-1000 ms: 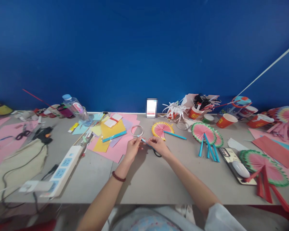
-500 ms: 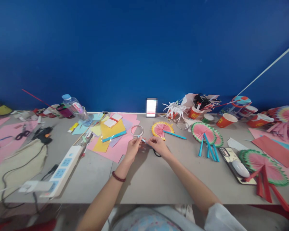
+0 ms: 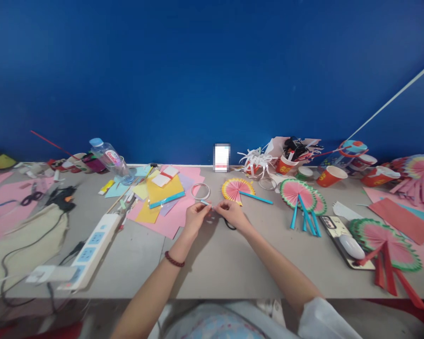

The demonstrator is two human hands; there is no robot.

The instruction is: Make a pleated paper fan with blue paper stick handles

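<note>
Over the middle of the table, my left hand (image 3: 197, 217) pinches a small light-blue strip (image 3: 205, 202), mostly covered by the fingers. My right hand (image 3: 232, 213) is closed too, its fingertips at the strip's right end and close to the left ones. A roll of clear tape (image 3: 200, 191) lies just beyond the left fingers. Past the right hand is a pink pleated paper fan (image 3: 235, 189) with a yellow edge and one blue stick (image 3: 257, 197). Something black and looped (image 3: 229, 225) lies partly hidden under the right hand.
Coloured paper sheets (image 3: 166, 190), a plastic bottle (image 3: 109, 159) and a power strip (image 3: 93, 252) are on the left. Rightward lie green-edged fans (image 3: 295, 194), a phone (image 3: 334, 223) with a white mouse (image 3: 352, 246), and red paper cups (image 3: 332, 176). A blue wall stands behind.
My two hands' fingertips have come closer together, and less of the light-blue strip shows between them. Other things stay in place, with a slight shift of the view.
</note>
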